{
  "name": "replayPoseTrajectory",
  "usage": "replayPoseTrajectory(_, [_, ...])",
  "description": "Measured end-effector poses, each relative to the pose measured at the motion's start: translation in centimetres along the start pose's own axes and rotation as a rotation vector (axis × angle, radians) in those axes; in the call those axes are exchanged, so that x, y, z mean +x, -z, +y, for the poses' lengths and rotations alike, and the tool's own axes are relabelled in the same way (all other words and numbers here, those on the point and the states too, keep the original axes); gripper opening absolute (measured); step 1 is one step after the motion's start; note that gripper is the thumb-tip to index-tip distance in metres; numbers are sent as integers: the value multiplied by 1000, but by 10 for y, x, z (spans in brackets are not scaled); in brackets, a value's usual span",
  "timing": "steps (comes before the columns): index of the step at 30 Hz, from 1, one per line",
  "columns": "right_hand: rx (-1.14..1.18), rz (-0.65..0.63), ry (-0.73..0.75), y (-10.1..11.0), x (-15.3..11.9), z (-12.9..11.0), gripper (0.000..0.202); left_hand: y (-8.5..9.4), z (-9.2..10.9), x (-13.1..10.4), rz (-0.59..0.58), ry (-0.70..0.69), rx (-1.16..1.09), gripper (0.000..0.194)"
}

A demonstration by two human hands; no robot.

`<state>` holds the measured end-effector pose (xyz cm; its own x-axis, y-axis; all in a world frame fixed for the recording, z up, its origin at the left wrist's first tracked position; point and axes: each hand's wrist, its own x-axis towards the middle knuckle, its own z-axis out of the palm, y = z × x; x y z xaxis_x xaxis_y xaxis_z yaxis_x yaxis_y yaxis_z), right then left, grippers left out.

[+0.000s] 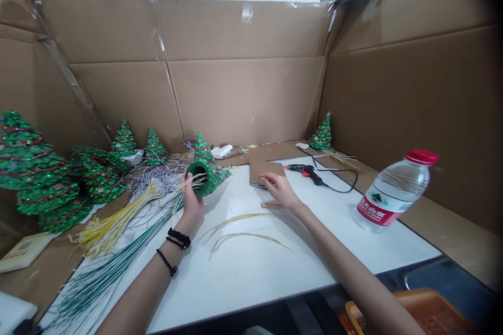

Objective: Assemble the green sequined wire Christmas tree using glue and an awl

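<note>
My left hand (pixel 193 203) is closed around a small green Christmas tree (pixel 214 178), tipped over so that its hollow base faces me. Thin yellowish strands stick out of the opening. Over the near edge of a brown cardboard piece (pixel 267 168), my right hand (pixel 279 188) has its fingers pinched together. Something small and dark lies by those fingertips, too small to name. A narrow brown strip (pixel 272 205) rests just below this hand. Loose yellow strands (pixel 247 234) lie on the white table between my forearms.
Left are bundles of yellow strands (pixel 118 222) and green strands (pixel 118 267), a lilac wire tangle (pixel 151 180) and several decorated trees (pixel 43 183). A glue gun (pixel 308 173) with a cord lies right of the cardboard. A water bottle (pixel 395 193) and orange basket (pixel 432 311) are at right.
</note>
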<state>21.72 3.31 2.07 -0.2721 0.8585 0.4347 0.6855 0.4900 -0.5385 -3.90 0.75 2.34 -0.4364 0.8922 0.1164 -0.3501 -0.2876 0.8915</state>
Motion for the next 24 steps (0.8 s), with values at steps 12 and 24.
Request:
replayPoseTrajectory(12, [176,-419,103,8,-8,-13,24,4,-12,4,-22,605,-347,36])
replayPoseTrajectory(24, [-318,-461,-150,46,-40,-16,16,16,-32,17,32,333,44,8])
